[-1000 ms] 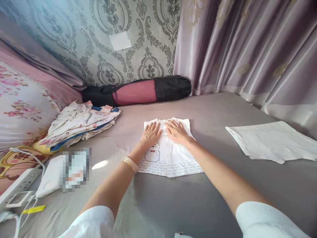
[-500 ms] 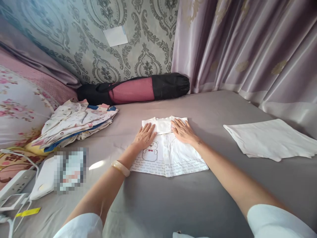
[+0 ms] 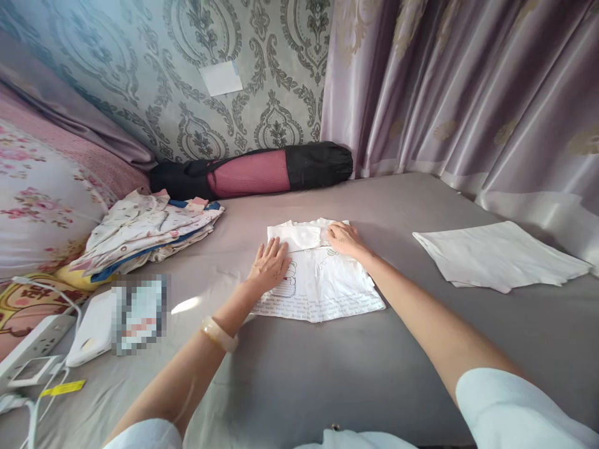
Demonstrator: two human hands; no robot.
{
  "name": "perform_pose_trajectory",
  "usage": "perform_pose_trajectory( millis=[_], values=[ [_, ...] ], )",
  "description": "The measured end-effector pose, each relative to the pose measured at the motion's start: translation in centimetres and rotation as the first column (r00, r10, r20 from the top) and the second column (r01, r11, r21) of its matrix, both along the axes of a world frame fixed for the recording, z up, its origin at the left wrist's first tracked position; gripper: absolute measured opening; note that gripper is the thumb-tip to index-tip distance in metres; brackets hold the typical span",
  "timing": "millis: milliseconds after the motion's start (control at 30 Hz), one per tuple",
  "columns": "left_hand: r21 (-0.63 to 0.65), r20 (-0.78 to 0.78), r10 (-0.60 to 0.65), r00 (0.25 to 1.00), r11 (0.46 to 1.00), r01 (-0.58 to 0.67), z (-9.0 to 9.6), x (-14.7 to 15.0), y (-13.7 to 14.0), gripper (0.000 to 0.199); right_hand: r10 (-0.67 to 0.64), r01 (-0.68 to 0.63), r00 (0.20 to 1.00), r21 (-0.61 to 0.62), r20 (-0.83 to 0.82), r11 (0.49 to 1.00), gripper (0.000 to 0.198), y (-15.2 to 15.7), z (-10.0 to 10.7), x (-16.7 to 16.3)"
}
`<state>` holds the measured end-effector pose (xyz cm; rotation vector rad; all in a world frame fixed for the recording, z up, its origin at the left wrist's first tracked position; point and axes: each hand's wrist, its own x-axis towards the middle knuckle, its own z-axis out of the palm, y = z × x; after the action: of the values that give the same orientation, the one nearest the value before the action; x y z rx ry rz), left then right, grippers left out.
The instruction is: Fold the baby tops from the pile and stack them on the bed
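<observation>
A small white button-front baby shirt [image 3: 337, 280] lies on the grey bed sheet, its sleeves folded across the top. It has a bear drawing on the left and rows of printed letters along the hem. My left hand [image 3: 270, 265] rests flat on the shirt's left side, fingers spread, covering part of the bear. At the upper right of the shirt, my right hand [image 3: 345, 238] has its fingers curled in and closed on the cloth near the folded sleeve; its fingertips are partly hidden.
A folded white cloth [image 3: 500, 255] lies to the right. On the left are a pile of folded clothes [image 3: 150, 231], a white power bank [image 3: 91, 327] and a power strip [image 3: 40, 343] with cables. A black and pink rolled bag [image 3: 253, 173] lies along the wall.
My right hand has gone from lying flat to curled fingers at the shirt's upper right. My left hand has slid slightly down and left. The view has shifted a little.
</observation>
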<state>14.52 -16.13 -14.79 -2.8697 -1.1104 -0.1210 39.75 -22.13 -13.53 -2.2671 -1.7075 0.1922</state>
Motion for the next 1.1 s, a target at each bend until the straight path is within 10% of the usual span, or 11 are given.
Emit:
perform_pose_trajectory(
  millis=[233,1100],
  values=[
    [-0.022,0.072,-0.073,0.995,0.997,0.075,-1.2,-2.2,-4.0,0.054,-0.143,0.142,0.989,0.044,0.043,0.989,0.029,1.8,0.1,-0.7],
    [-0.044,0.140,0.001,0.990,0.999,0.005,-0.5,-2.9,-4.6,0.052,0.199,-0.195,0.977,-0.062,0.070,0.979,0.058,-4.6,-1.0,-1.5]
  ],
)
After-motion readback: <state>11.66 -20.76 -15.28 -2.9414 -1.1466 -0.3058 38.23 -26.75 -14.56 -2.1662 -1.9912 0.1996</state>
